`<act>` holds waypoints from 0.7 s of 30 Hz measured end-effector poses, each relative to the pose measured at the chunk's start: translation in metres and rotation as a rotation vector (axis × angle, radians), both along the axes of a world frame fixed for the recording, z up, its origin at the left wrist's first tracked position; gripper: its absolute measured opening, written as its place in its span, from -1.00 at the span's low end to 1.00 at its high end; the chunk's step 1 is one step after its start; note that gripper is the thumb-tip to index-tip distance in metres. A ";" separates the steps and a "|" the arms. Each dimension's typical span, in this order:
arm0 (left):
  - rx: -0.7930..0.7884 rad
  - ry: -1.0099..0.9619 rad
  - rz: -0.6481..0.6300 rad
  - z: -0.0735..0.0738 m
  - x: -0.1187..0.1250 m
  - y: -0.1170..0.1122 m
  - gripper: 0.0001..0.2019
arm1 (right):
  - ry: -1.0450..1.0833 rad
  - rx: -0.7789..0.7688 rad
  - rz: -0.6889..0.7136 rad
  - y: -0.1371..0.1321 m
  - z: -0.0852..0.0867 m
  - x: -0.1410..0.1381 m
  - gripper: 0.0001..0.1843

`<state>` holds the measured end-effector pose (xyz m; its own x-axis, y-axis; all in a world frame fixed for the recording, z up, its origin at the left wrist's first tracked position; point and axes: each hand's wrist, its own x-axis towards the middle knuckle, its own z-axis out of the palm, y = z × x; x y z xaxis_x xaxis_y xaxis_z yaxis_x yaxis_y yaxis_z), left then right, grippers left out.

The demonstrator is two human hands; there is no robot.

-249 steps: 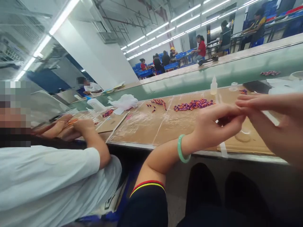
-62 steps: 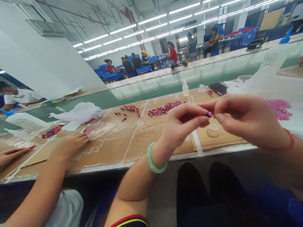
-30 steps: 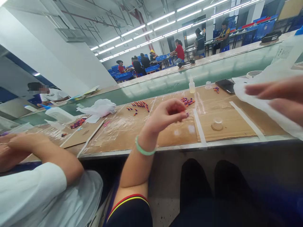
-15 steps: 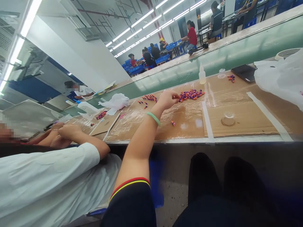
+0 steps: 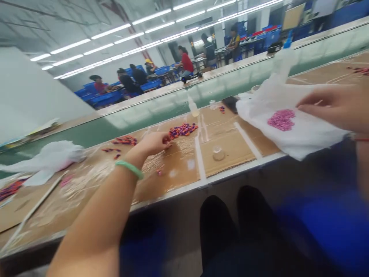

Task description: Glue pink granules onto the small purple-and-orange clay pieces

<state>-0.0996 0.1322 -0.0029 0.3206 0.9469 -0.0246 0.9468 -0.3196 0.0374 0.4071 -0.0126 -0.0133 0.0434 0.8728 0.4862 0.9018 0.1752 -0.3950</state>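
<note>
My left hand, with a green bangle on its wrist, reaches to the near left edge of a pile of small orange-and-purple pieces. Its fingers are curled in a pinch, and what lies between them is too small to make out. At the right, my right hand hovers beside a heap of small pink pieces on a white plastic bag. Thumb and fingertips come together there; anything in them cannot be made out. One small piece lies alone, nearer me than the pile.
Cardboard covers the bench, crossed by white tape. A small dropper bottle, a clear round container and a dark phone lie around. More orange-and-purple pieces and a crumpled bag are leftward.
My view has swung to the right. My right hand and the pink heap on the white bag have come into view. The left hand stays at the pile, and the neighbour has left view.
</note>
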 end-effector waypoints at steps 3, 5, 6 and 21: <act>0.003 -0.064 0.017 0.002 -0.005 0.002 -0.95 | -0.137 -0.150 0.023 0.000 0.004 -0.005 -0.80; 0.072 -0.138 0.015 0.006 -0.007 -0.007 -0.91 | -0.179 -0.262 0.030 0.007 0.004 -0.006 -0.82; 0.120 -0.206 0.003 0.009 -0.007 -0.016 -0.87 | -0.190 -0.303 0.031 0.010 0.003 -0.006 -0.82; -0.071 -1.324 -0.254 -0.063 0.057 -0.175 -0.80 | -0.193 -0.433 0.176 0.036 -0.020 -0.007 -0.77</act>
<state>-0.0423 -0.0431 -0.0661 0.3060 0.8680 0.3911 0.1019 -0.4384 0.8930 0.4001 0.0236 -0.0335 -0.1775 0.9821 0.0628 0.9371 0.1882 -0.2939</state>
